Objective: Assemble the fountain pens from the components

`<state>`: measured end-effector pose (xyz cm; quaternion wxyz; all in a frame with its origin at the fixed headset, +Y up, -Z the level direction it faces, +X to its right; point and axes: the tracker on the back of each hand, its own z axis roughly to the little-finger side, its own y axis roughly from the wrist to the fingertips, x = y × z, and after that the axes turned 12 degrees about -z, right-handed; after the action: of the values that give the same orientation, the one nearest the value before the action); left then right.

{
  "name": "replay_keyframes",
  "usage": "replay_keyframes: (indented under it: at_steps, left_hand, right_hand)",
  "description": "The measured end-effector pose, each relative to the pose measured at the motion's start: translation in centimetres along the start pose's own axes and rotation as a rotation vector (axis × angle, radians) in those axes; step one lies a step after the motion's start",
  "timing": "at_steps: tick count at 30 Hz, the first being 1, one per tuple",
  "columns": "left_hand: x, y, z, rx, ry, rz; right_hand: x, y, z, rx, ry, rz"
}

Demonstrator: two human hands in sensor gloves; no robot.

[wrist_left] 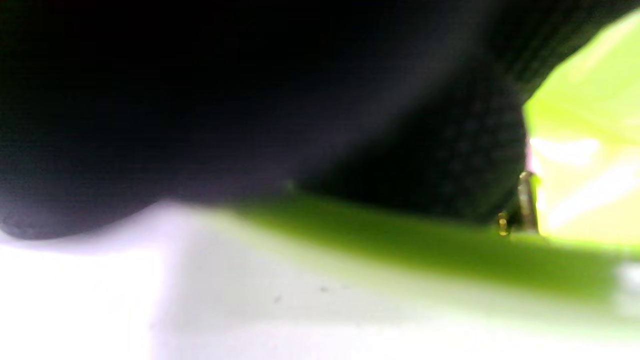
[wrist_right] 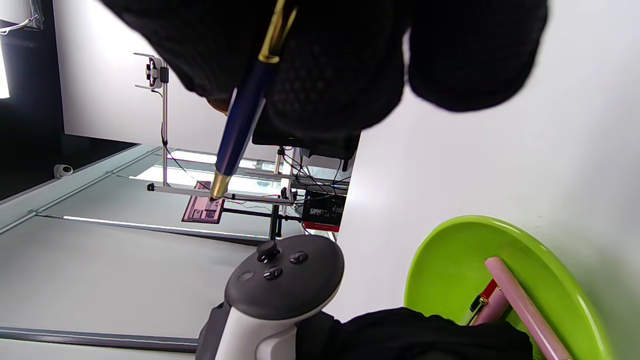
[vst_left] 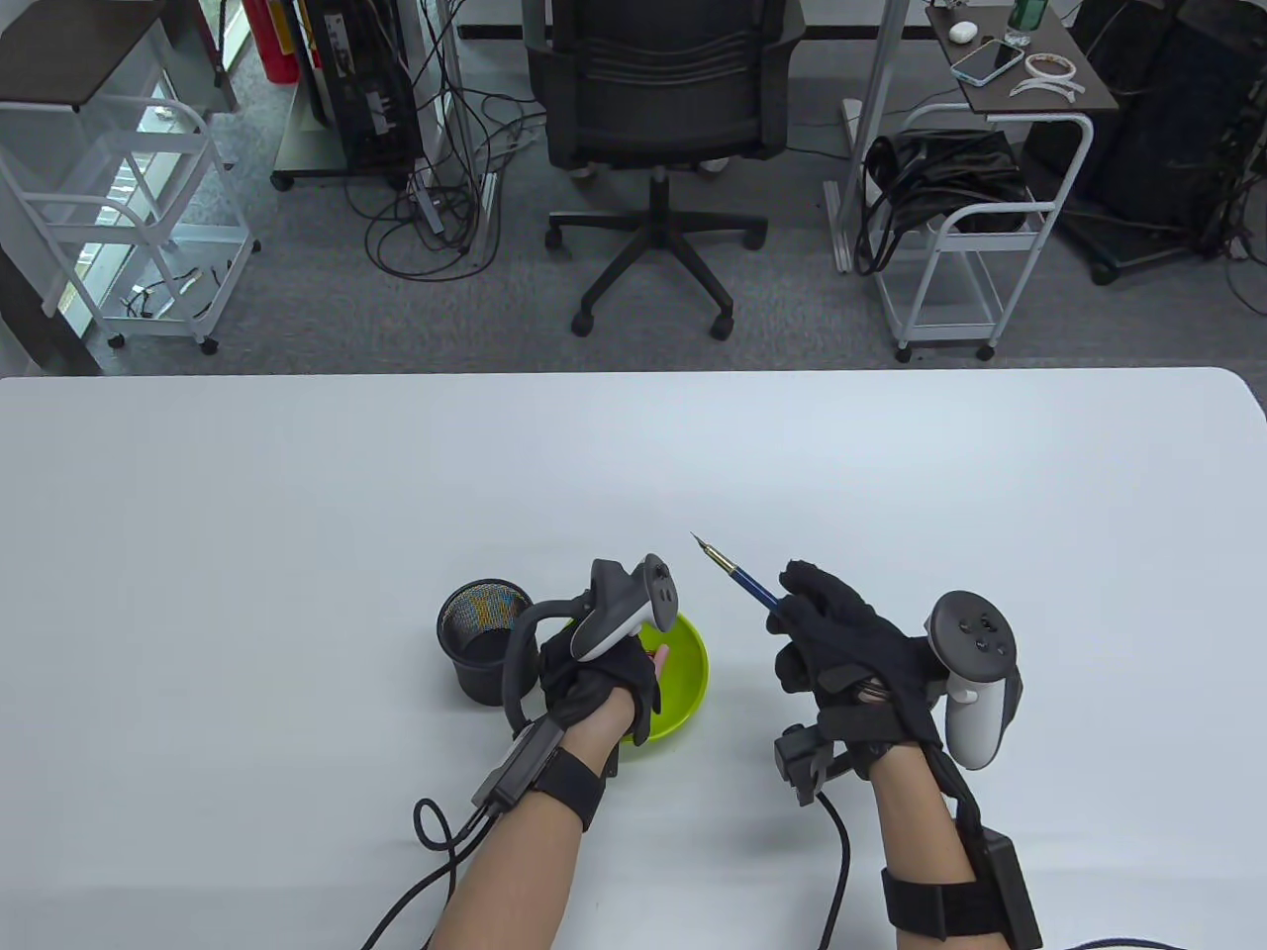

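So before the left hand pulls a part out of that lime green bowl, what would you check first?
1. Right hand grips the dark blue pen section with gold nib: ok.
2. Nib clear of the table, pointing up and away: ok.
3. Left hand over the lime green plastic bowl: ok.
4. Pink pen parts left in the bowl: ok.
5. Left fingers gripping a part: cannot tell.
6. Black mesh pen cup upright beside the bowl: ok.

Left wrist view is a blur: black glove (wrist_left: 250, 100) fills it, hiding the left hand's fingers. Pink pen parts (wrist_right: 520, 305) in the green bowl (wrist_right: 440, 270) run off the right wrist view's bottom edge.
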<state>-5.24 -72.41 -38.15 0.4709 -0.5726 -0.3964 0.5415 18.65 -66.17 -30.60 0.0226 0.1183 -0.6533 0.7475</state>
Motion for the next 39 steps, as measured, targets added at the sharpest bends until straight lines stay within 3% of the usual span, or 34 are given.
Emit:
replay_keyframes:
  at_steps: [14,30,39]
  left_hand:
    - [-0.8,1.1,-0.4,-0.005,-0.061,0.1]
    - [-0.6,1.2,0.3,-0.081,-0.093,0.09]
    - [2.4,-0.7,2.6,-0.139,-0.285,-0.067]
  right_hand:
    - [-0.1,0.0,0.1,0.014,0.009,0.008]
    - [0.0,0.0,0.3,0.023,-0.005,0.009]
    - [0.1,0.2,0.6,0.052,-0.017,0.01]
